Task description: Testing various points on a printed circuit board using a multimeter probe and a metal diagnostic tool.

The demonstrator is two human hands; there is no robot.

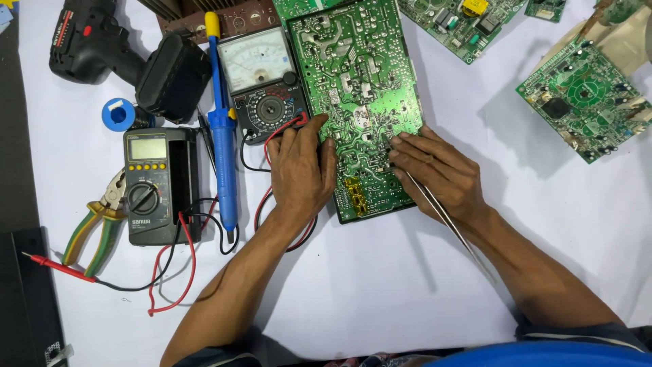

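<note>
green circuit board (353, 102) lies under both hands: left hand (299, 170) spread flat, right hand (435, 170) pinching tweezers (451, 224); best pressed firmly, tips steady.

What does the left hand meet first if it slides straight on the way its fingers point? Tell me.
The left hand points up the table. Its fingertips already touch the green board; just ahead lies the analog meter, probably first.

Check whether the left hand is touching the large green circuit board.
Touching. The head view shows the left hand lying palm-down with its fingers over the left edge of the large green circuit board, no gap visible.
</note>
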